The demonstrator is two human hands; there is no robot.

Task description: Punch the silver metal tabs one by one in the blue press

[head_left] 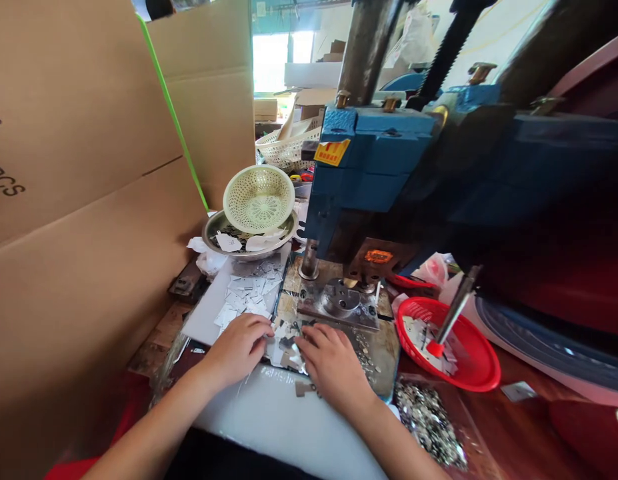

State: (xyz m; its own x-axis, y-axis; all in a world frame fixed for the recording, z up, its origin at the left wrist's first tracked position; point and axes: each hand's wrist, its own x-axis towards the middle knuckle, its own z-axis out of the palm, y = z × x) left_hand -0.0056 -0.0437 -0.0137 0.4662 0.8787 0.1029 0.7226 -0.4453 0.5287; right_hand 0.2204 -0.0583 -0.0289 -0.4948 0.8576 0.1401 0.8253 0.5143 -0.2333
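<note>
My left hand point(241, 348) rests at the front left of the press's base plate point(389, 360), its fingers bent and closed toward the thumb. Whatever lies between those fingertips is too small to make out. My right hand point(336, 363) curls palm down over the plate's front edge, fingers drawn in by small loose metal pieces point(287, 357); its grip is hidden. Just behind the hands sits a steel die point(340, 298) with a round raised centre. Flat thin metal pieces point(246, 300) lie scattered on a white sheet to the left. A notched piece point(303, 389) lies near my right wrist.
A blue press head point(373, 153) hangs over the die. At right stand a red basket point(481, 363) with a metal rod and a bag of small shiny parts point(431, 423). A pale colander point(259, 200) sits on a metal bowl point(211, 233). Cardboard point(89, 167) walls the left.
</note>
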